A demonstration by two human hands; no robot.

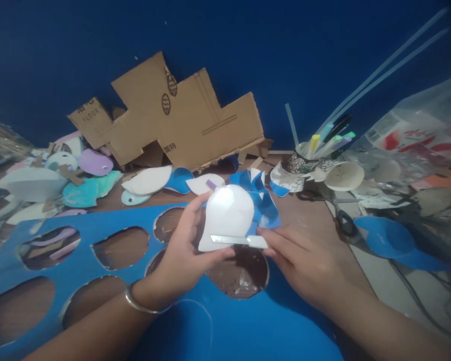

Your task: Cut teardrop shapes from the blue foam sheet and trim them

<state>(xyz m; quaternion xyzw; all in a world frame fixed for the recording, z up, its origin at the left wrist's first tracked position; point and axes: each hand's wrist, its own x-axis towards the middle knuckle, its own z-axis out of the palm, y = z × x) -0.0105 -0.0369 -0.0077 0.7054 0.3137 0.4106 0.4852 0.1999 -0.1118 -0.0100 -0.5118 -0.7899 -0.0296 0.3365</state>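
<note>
My left hand (184,250) grips a white, teardrop-shaped paper cutout (227,213) by its lower left edge, thumb at the bottom and fingers behind the top. My right hand (298,258) pinches a narrow white strip (238,241) that lies across the bottom of the cutout. Both hands hover above a large blue sheet (135,220) with several round holes cut out of it, through which the brown table shows. A metal bangle (143,304) circles my left wrist.
A cut cardboard piece (173,120) leans on the dark blue wall. Coloured teardrop cutouts (93,163) lie at the left. A patterned cup of pens (304,160), a paper cup (344,176), scissors (342,215), blue scraps (387,238) and a plastic bag (417,130) crowd the right.
</note>
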